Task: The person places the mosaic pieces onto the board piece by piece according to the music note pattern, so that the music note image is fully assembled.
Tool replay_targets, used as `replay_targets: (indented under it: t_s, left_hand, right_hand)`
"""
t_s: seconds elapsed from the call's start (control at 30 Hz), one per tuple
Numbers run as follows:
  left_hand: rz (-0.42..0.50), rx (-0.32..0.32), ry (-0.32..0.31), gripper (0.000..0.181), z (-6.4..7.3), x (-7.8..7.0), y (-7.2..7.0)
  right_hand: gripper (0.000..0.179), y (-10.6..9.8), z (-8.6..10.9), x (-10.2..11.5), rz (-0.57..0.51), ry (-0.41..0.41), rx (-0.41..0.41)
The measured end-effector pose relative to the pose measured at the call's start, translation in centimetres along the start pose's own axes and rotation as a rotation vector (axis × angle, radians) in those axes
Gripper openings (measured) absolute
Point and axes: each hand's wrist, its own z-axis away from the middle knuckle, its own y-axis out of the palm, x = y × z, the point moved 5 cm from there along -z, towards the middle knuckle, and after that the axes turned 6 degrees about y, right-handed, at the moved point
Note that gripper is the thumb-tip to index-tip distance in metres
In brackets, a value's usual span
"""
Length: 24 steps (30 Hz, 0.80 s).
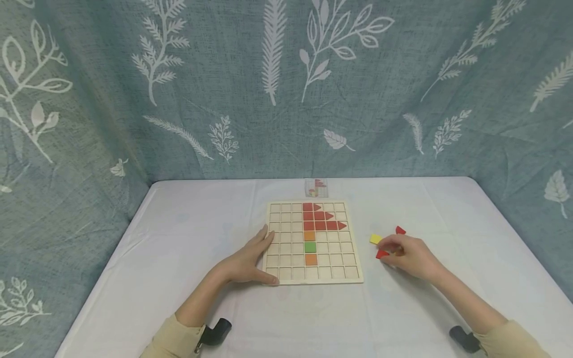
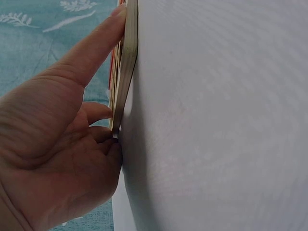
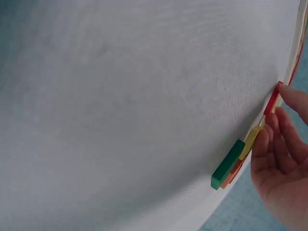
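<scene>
Grid board point(image 1: 331, 259) flat on white table point(image 1: 201, 223), far edge just short of a picture card point(image 1: 316, 188); card detail too small to read. Left hand point(image 1: 246, 261) spread, fingers on board's left edge, thumb at near-left corner. Right hand point(image 1: 413, 254) pinching red piece point(image 1: 381, 254), strip of table between it and board. Yellow piece point(image 1: 375, 239) just beyond. Table's side edges well apart from both hands.

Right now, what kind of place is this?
It looks like an indoor puzzle spot, probably: a leaf-print curtain hangs behind a white-covered table, where a wooden grid board holds coloured tiles.
</scene>
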Motion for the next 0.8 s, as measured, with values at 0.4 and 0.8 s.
replay_targets:
  t_s: [0.4,0.8]
  left_hand:
    - [0.005,-0.005,0.027,0.117,-0.05,-0.01,0.05]
    - [-0.006,-0.005,0.019,0.118,-0.08,0.21,0.28]
  right_hand:
    - [0.02,-0.03,-0.35,-0.37,0.038,-0.004,0.003]
    - [0.028,0.72,-0.79,0.3,-0.15,0.09,-0.004]
